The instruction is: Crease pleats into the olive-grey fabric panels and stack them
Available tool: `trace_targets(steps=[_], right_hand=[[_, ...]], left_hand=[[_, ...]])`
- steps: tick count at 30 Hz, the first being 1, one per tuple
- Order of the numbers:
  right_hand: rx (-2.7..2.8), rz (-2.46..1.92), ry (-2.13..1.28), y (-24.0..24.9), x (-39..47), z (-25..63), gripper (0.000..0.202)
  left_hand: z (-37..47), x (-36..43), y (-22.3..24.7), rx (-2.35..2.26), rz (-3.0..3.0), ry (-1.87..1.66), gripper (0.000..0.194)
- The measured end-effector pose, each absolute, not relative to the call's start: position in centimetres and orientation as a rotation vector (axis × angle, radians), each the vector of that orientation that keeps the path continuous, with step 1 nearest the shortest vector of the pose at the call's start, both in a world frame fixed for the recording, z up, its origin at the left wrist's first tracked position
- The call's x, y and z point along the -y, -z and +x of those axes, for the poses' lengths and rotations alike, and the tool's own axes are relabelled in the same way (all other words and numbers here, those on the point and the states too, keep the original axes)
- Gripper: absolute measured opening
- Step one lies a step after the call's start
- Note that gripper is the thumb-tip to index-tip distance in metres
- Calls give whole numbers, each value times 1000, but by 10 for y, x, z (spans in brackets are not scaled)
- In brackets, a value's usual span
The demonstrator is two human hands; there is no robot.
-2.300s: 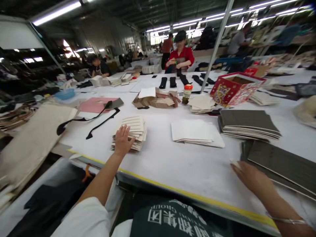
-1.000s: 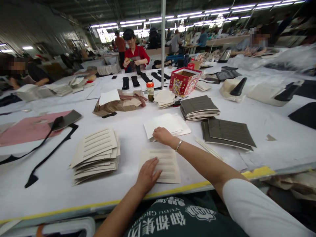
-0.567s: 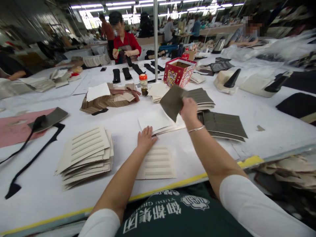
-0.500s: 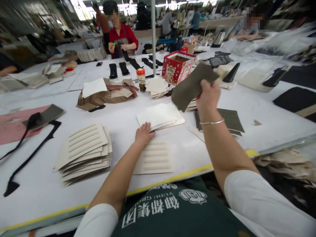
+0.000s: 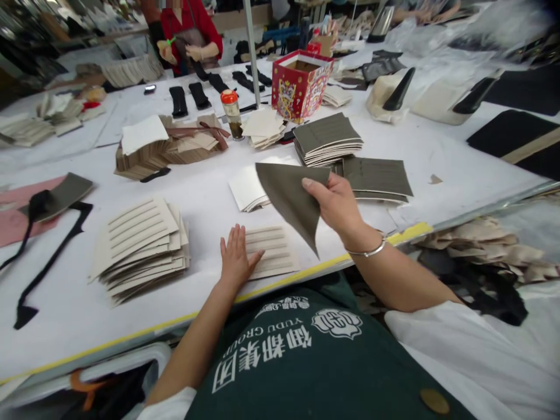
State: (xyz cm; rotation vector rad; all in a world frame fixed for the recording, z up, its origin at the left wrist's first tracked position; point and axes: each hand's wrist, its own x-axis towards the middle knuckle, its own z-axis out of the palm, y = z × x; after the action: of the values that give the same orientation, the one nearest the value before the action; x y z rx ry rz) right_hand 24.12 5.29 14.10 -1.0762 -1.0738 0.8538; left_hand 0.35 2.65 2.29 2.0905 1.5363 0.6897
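My right hand pinches a dark olive-grey fabric panel by its right edge, thumb on top; the panel hangs bent above the table. Flat on the white table lies a cream panel with raised ribs. My left hand rests with fingers stretched at this panel's left edge. Behind the held piece is a small stack of white sheets, partly covered by it. To my left stands a tall pile of ribbed cream panels. Dark grey panels lie stacked beyond my right hand.
Another grey-topped stack sits near a red patterned box. A jar with an orange lid stands by a metal pole. Black straps lie at left. A co-worker in a red top handles black pieces across the table.
My right hand has brought the grey panel down and nearer to me, toward the ribbed panel. My left hand has moved off the white sheets to the ribbed panel's edge. The view has tilted down.
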Motion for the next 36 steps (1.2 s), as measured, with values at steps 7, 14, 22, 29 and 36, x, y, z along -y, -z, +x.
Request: trace_targets(steps=[7,14,22,29,36], right_hand=[[1102,-1240,-635,-130,-27,194,30],[1358,-1458,-968,-66,4,226,22],[1976,-1869,-1169,-55,7,238,25],[1902,-1847,-1373,-48,-6,243,30],[1953,-1806,-1485,-51,-13,251,24]], left_hand=[[29,-8,-67,-941,1132,-969,81],[-1,-22,-65,-1611,1417,-989,47],[-23,-25,-40,-1471,1469,-750,49],[-20,-27,-23,-1511,1397,-792,48],[-14,-25,-20,-1599,1427,-781,44]])
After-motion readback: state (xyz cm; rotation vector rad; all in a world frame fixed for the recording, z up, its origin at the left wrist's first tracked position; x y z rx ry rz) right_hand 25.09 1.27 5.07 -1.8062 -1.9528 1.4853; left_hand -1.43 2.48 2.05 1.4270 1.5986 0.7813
